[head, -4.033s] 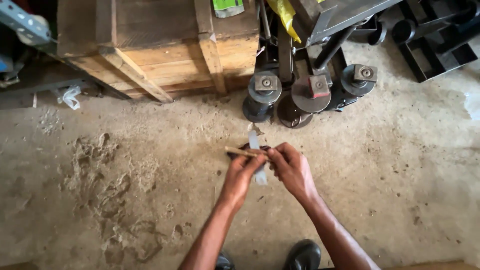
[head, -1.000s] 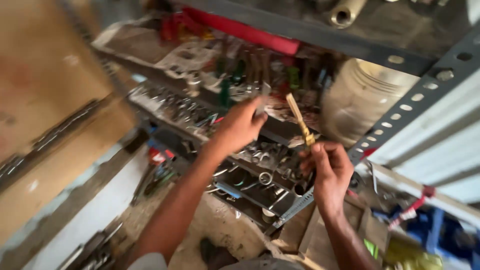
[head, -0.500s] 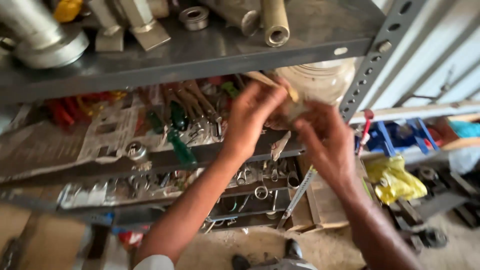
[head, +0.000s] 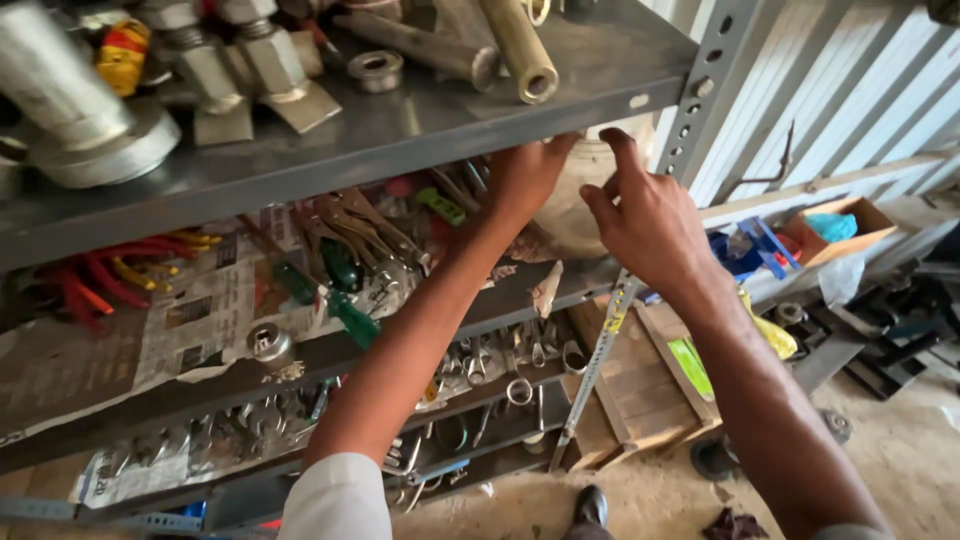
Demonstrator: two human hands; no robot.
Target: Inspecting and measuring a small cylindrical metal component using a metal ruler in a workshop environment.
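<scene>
My left hand (head: 525, 175) reaches under the top shelf (head: 400, 130) of a grey metal rack, its fingers hidden against the top of a pale round container (head: 572, 215) on the second shelf. My right hand (head: 645, 220) is beside it at the container's right side, next to the perforated upright post (head: 700, 100), fingers spread and nothing visible in it. The wooden-handled tool from the earlier frames is not visible.
Metal fittings and a brass tube (head: 520, 45) lie on the top shelf. Green-handled pliers (head: 345, 300) and red-handled tools (head: 100, 275) rest on newspaper; wrenches (head: 500, 365) fill the lower shelf. A wooden crate (head: 640, 385), cardboard box (head: 835, 225) and corrugated wall (head: 850, 90) stand right.
I have risen from the floor to the rack. Both hands moved right and up to the pale container, and the wooden-handled tool seen between them is out of sight.
</scene>
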